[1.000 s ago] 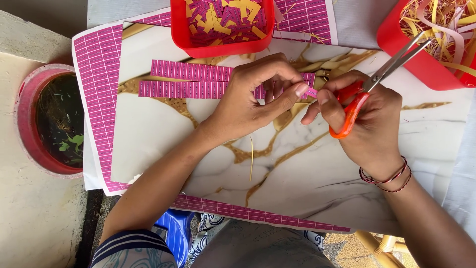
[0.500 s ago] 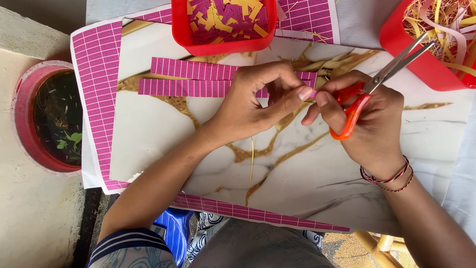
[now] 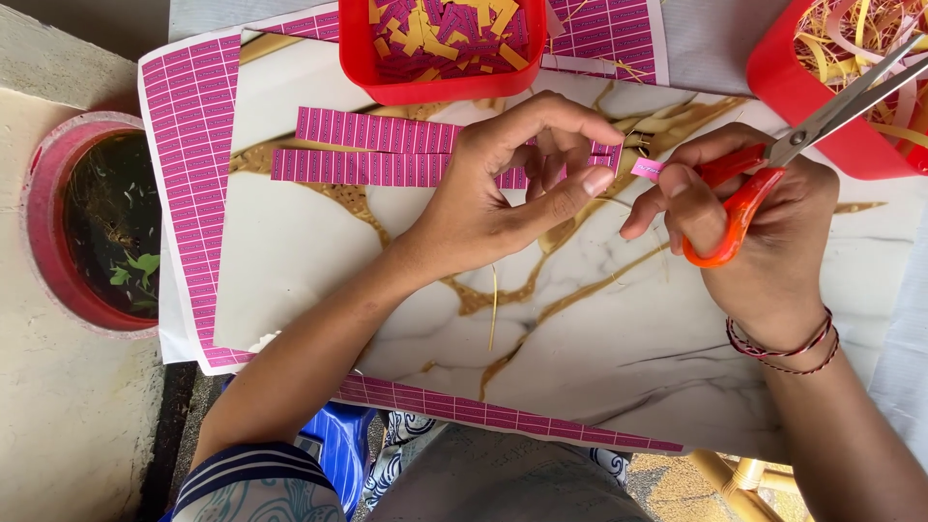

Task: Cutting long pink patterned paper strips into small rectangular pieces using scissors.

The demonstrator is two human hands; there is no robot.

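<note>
I see the left hand (image 3: 503, 198) resting on the white marble-patterned board with gold veins (image 3: 599, 367), fingers curled loosely and half open over the right ends of two long pink paper strips ruled into small labels (image 3: 372, 150); the fingertips seem to press the strips down, though I cannot tell whether any are pinched. The strips lie flat, side by side, just below a red plastic tray filled with small pink and yellow paper cuttings (image 3: 440, 43). The right hand (image 3: 764, 232) is closed around the orange handles of a pair of steel-bladed scissors (image 3: 773, 164), whose blades point up and right over a second red plastic tray of yellow and pale paper shreds (image 3: 831, 106). Its thumb and forefinger also pinch one small pink paper piece (image 3: 646, 168), just beside the left hand's fingers. A sheet of pink ruled labels (image 3: 188, 164) pokes out from under the board. Left of the desk stands a pink round bucket of dark water (image 3: 92, 222).
</note>
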